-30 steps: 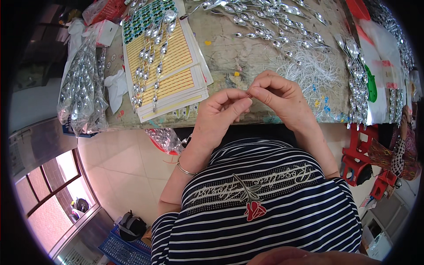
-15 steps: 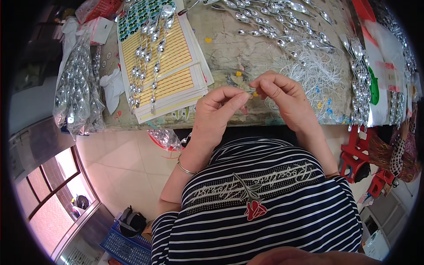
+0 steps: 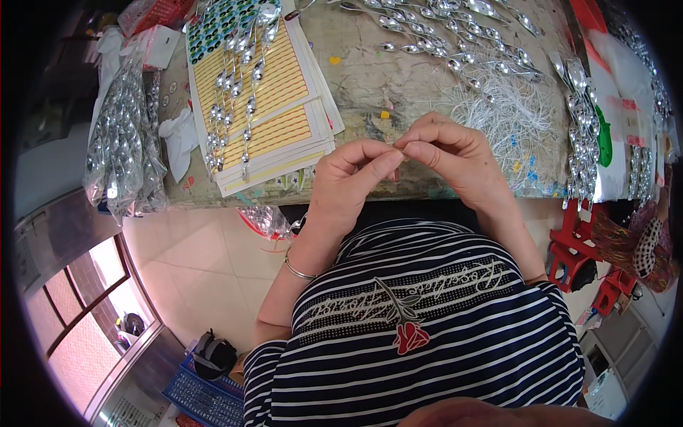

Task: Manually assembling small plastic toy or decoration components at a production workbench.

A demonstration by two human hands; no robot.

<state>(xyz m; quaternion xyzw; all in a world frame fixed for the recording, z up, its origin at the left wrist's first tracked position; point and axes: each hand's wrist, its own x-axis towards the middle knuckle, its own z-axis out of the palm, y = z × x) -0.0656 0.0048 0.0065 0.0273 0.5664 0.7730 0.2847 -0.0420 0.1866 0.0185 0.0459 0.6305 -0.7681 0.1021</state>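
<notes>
Above the near edge of the worktable point(image 3: 356, 78), my left hand point(image 3: 345, 178) and my right hand point(image 3: 459, 160) meet fingertip to fingertip. Thumb and forefinger are pinched on each side. Whatever lies between them is too small or too hidden to make out. Beside my right hand spreads a loose heap of thin white threads point(image 3: 509, 114). Shiny silver twisted strands point(image 3: 441, 50) lie beyond it. Left of my left hand, a few more silver twisted strands point(image 3: 249, 114) rest on a stack of yellow-and-red patterned sheets point(image 3: 284, 71).
Bagged silver twists point(image 3: 124, 142) hang at the table's left edge, near a crumpled white tissue point(image 3: 181, 139). More silver strands point(image 3: 580, 135) hang on the right, beside a green plastic piece point(image 3: 603, 139). Red stools point(image 3: 569, 256) stand on the floor at right, near another person's patterned sleeve point(image 3: 647, 245).
My right hand has moved slightly left, closing the small gap, so its fingertips now touch those of my left hand. My left hand has hardly moved.
</notes>
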